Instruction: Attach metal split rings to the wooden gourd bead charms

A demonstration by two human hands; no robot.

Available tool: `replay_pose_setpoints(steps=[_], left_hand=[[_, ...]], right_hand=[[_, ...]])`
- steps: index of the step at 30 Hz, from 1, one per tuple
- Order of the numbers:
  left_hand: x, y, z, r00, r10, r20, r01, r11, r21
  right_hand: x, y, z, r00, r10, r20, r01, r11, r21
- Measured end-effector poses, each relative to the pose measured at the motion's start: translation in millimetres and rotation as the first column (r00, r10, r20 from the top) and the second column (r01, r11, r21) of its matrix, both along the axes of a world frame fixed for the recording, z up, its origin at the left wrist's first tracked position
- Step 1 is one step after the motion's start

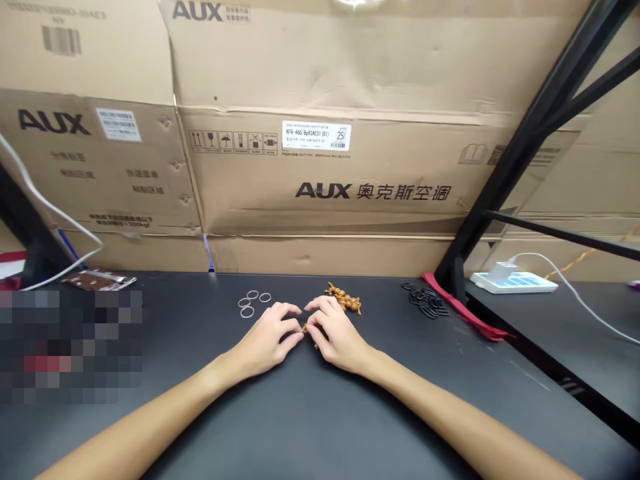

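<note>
My left hand and my right hand meet at the middle of the dark table, fingers curled and fingertips almost touching. A small yellow-brown cord piece shows between the fingertips, pinched from both sides; most of it is hidden by the fingers. Just behind my right hand lies a pile of brown beaded cord pendants with yellowish cords. Several thin metal rings lie flat to the left, beyond my left hand. Farther right sits a heap of small black loops or clips, too small to name exactly.
Large cardboard boxes stand along the table's back edge. A black metal frame post and a red strap bound the right side. Beyond it lies a white power strip. A brown plastic packet and a blurred-out patch are at left.
</note>
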State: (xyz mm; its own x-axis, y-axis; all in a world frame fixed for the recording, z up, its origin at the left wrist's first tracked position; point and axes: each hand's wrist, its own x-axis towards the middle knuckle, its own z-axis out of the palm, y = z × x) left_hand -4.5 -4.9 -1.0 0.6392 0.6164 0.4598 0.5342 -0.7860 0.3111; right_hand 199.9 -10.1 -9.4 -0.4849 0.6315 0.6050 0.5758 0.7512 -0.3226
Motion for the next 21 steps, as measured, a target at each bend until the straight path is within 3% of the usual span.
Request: replay_pose_setpoints(steps=[4,11,17,21], left_hand=[[-0.4,0.6,0.1,1.0,0.006,-0.005,-0.006,1.0,-0.012],[0.9,-1.6,0.4,1.0,0.009,-0.023,-0.008,0.999,0.049],[0.5,-1.6,2.8,0.999,-0.002,-0.044,0.004,0.999,0.045],[0.6,-2.6,1.9,0.999,0.013,-0.052,-0.013,1.0,0.01]], right_hand=[[1.6,4.2,-2.4,0.996,-0.088,-0.035,0.087,0.996,-0.015],[0.4,-0.8,1.4,0.999,0.044,-0.025,-0.045,0.998,-0.036],[1.9,3.3,-1.1,0.994,-0.108,-0.012,0.107,0.994,-0.02],[2.2,0.9,0.7,1.0,-0.029,-0.009,0.029,0.999,-0.036]])
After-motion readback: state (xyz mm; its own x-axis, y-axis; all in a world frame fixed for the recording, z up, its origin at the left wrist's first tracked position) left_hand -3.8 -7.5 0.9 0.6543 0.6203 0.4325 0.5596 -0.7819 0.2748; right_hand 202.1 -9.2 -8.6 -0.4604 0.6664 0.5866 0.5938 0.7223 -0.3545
